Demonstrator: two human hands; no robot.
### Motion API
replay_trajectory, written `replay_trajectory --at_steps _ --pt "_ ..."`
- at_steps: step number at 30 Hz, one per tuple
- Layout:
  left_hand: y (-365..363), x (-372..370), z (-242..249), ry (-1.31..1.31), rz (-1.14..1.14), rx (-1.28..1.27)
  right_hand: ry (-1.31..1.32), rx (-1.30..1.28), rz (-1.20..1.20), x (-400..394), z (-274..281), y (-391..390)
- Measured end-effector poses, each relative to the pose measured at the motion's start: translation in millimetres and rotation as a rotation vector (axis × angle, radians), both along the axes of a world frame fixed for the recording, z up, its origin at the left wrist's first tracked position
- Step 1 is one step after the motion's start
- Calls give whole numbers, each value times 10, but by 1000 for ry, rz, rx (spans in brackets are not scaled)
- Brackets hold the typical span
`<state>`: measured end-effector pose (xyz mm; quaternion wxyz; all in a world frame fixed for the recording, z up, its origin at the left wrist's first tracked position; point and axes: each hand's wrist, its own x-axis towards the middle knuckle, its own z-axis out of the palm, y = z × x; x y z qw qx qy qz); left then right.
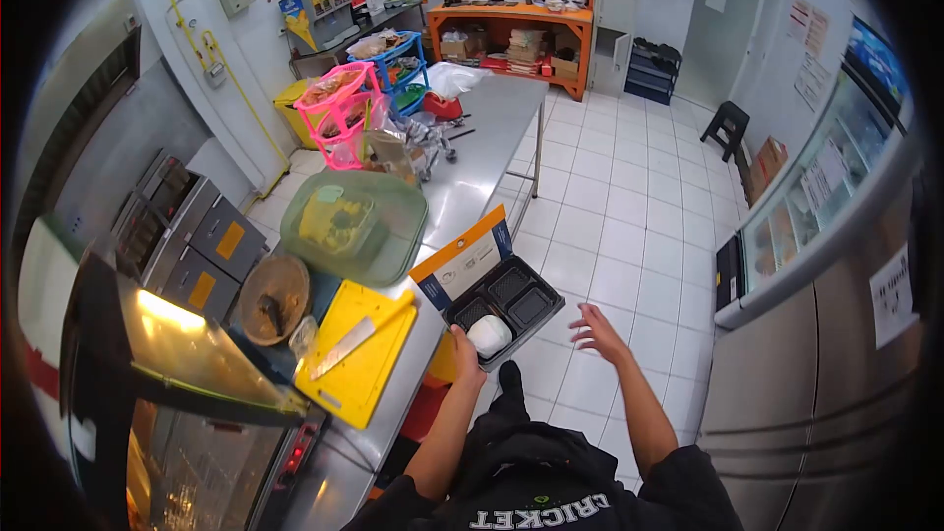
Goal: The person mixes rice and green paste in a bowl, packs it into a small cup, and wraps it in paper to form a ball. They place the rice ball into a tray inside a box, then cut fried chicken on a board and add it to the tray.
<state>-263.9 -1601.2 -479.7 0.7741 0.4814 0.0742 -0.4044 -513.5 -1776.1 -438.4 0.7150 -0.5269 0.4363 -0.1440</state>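
A black compartment food tray [518, 287] rests in my left hand [466, 354], whose fingers grip its near left corner. In the tray's near left compartment sits a white rounded mound [489, 334], possibly rice; the other compartments look bare. An orange and white cardboard sleeve [472, 261] with dark blue ends stands up along the tray's far left side. Off to the tray's right, my right hand [598, 332] hangs in the air with its fingers apart, holding nothing.
On the steel table [500, 128] to my left lie a yellow cutting board [369, 383] with a knife [344, 346], a stone mortar [274, 285] and a green lidded tub [398, 226]. A lit display case [197, 433] stands nearest left. Fridges [787, 364] line the right.
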Motion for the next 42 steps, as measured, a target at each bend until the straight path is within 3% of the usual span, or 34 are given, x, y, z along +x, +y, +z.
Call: replay_trajectory --at_steps 2,5,9,13,18,20,22,24,26,28,30,32,33,34,37,38,39,41,42 --pt "-555 294 234 -33 44 79 -111 81 -20 667 188 -268" --pt "-1354 903 -234 8 48 54 -157 108 -28 1503 203 -753" --pt "-2236 1433 -43 -89 132 235 -185 109 -74 2362 243 -1410" --pt "-3093 2115 -297 -251 129 494 -232 194 -125 3081 -109 -2225" --pt "-3300 2422 60 -359 -48 691 -292 276 -18 3641 -895 -3141" --pt "-3556 2295 -420 -564 250 1027 -280 246 94 3768 -752 -3302" --pt "-3356 1951 -230 -825 501 895 -240 341 38 3795 -735 -3441" --pt "-2988 1606 -30 -652 347 706 -84 238 153 3664 -603 -3438" --pt "-2577 1218 119 -517 281 838 131 127 400 3495 -784 -3431" --pt "-2182 845 -77 -479 425 982 143 136 799 3370 -848 -3286" --pt "-1841 440 -148 -356 828 859 167 127 1068 3463 -476 -2794" --pt "-1471 41 -197 -257 965 1051 11 179 1282 3656 -187 -2200" --pt "-1313 -147 -20 -3 983 947 -47 142 1359 3784 -37 -1856" --pt "-1210 -327 240 241 994 821 -153 23 1465 3992 39 -1526" --pt "-1094 -839 508 379 1208 659 -532 -378 1617 4729 -119 -438" --pt "-1055 -1021 454 375 1264 611 -737 -752 1585 5020 -139 -45" --pt "-1028 -1209 374 369 1316 561 -902 -764 1529 5107 124 347" --pt "-940 -1555 189 359 1402 477 -728 -1100 1560 5398 324 1015" --pt "-891 -1715 143 362 1447 468 -782 -1270 1505 5561 233 1242"
